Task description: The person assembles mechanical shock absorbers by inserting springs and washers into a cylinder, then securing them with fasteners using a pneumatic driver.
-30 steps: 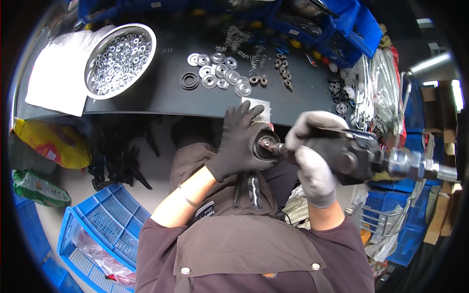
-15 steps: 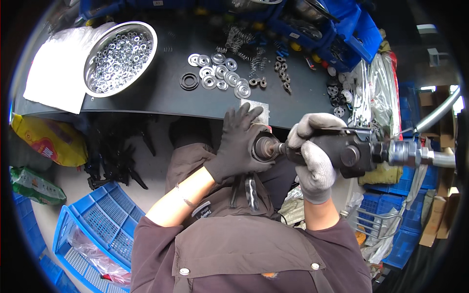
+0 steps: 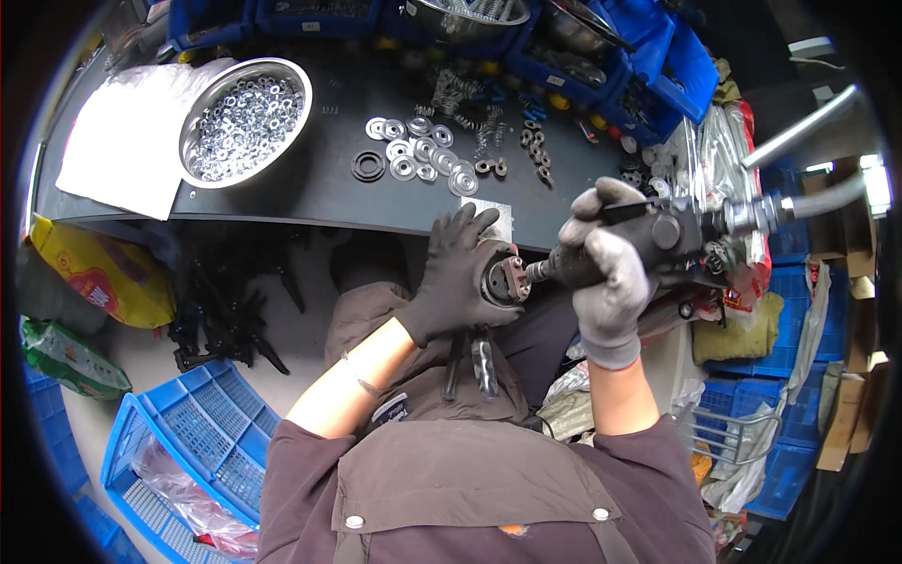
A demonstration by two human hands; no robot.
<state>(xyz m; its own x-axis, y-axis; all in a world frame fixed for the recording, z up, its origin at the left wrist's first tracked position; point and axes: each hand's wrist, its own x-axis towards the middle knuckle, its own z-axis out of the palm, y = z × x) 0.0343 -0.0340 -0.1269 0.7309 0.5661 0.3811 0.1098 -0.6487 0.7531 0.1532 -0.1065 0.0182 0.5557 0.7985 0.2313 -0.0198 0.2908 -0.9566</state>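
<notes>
My left hand [image 3: 458,273], in a dark glove, is closed around a round black part [image 3: 495,281] with a brownish metal block [image 3: 513,279] on its face. Black legs [image 3: 483,365] hang below that part, toward my lap. My right hand [image 3: 609,273], in a grey-white glove, grips a black air wrench [image 3: 648,237] with a hose fitting [image 3: 752,214] at its right end. The wrench's socket tip [image 3: 538,272] points left at the metal block, right beside it; a small gap seems to show. A light metal block [image 3: 489,218] sits at the table edge just beyond my left fingers.
On the dark table [image 3: 310,202] lie metal discs [image 3: 425,150], black rings [image 3: 367,165], springs [image 3: 456,94] and small metal pieces [image 3: 536,150]. A steel bowl of nuts [image 3: 246,122] rests on white sheeting [image 3: 122,141]. Blue bins [image 3: 573,70] line the back; a blue crate [image 3: 202,423] stands lower left.
My right hand has drawn the air wrench back and tilted it, its hose end rising. The metal block on the round part now shows. My left hand keeps its hold.
</notes>
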